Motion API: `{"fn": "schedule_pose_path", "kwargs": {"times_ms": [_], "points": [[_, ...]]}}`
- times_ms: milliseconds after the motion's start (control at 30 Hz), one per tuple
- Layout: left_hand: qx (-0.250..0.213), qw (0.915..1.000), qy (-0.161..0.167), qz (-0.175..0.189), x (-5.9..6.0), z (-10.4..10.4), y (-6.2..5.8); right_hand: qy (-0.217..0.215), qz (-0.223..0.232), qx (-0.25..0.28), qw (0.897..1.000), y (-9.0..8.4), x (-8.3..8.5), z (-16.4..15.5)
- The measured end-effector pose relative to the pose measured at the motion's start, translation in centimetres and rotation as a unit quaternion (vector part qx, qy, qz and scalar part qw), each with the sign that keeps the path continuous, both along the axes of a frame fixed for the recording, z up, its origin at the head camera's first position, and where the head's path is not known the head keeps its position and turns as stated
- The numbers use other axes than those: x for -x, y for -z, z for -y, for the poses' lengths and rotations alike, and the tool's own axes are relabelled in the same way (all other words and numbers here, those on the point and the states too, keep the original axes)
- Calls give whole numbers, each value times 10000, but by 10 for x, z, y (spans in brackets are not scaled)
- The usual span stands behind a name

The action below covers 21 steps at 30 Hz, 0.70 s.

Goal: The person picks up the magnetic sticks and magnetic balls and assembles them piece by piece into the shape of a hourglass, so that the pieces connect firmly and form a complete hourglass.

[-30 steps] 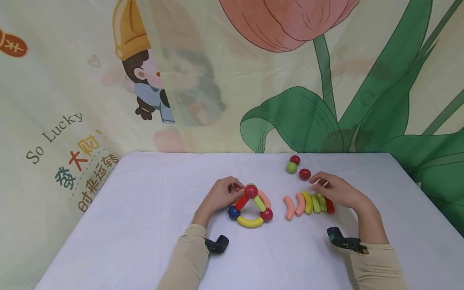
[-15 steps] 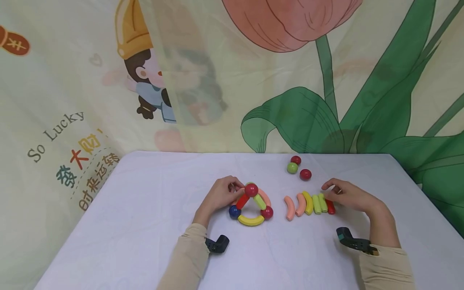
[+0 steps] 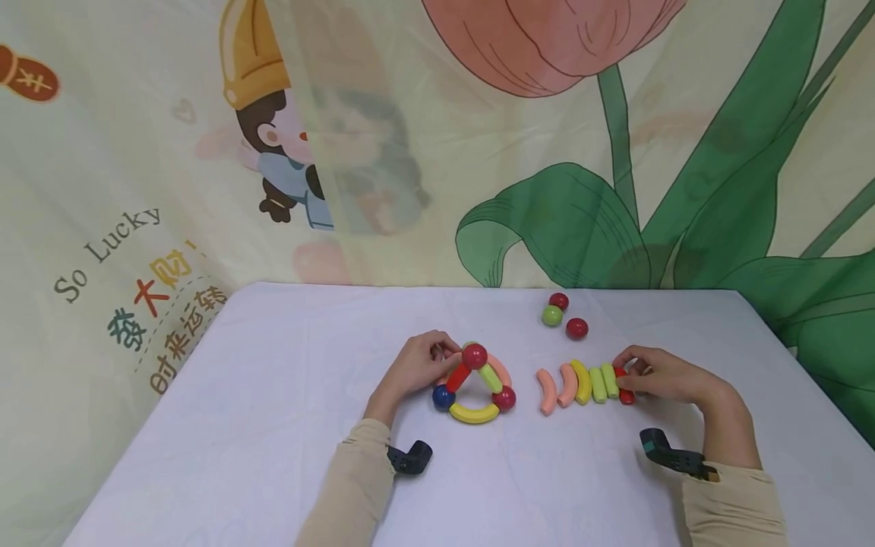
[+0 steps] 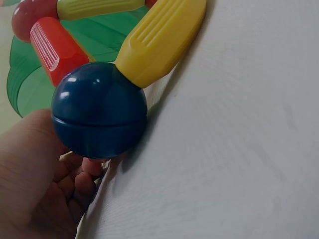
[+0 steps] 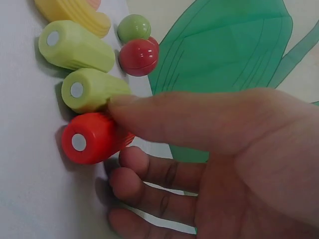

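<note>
A triangle toy (image 3: 473, 387) of balls and rods stands mid-table: red ball (image 3: 474, 355) on top, blue ball (image 3: 443, 396), yellow curved rod (image 3: 473, 414). My left hand (image 3: 437, 355) grips its far left side; in the left wrist view the palm (image 4: 35, 184) lies against the blue ball (image 4: 98, 109). To the right lies a row of rods (image 3: 581, 384). My right hand (image 3: 625, 374) pinches the red rod (image 3: 625, 395) at the row's right end. In the right wrist view the thumb (image 5: 149, 112) lies on the red rod (image 5: 92, 138), with the other fingers under it.
Two red balls (image 3: 577, 328) and a green ball (image 3: 551, 315) lie behind the row. The white table (image 3: 273, 425) ends at a printed curtain (image 3: 615, 190) at the back. Black wrist mounts (image 3: 410, 458) sit near both sleeves.
My right hand has drawn back from the loose red ball to the right end of the row and taken hold of the red rod. The left hand and triangle have stayed put.
</note>
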<state>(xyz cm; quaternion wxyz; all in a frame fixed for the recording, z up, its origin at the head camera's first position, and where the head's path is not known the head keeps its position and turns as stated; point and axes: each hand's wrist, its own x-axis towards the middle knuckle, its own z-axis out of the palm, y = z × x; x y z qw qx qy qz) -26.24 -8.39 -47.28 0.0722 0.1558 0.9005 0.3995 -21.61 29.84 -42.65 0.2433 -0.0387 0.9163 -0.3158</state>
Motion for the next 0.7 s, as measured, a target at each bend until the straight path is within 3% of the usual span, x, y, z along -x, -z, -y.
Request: {"fn": "schedule_pose_path", "kwargs": {"times_ms": [367, 700], "points": [[-15, 10000, 10, 2, 2, 0, 3, 25, -5, -18, 10000, 1, 1, 0], [1, 10000, 34, -55, 0, 0, 2, 107, -475, 134, 9987, 4, 2, 2]]}}
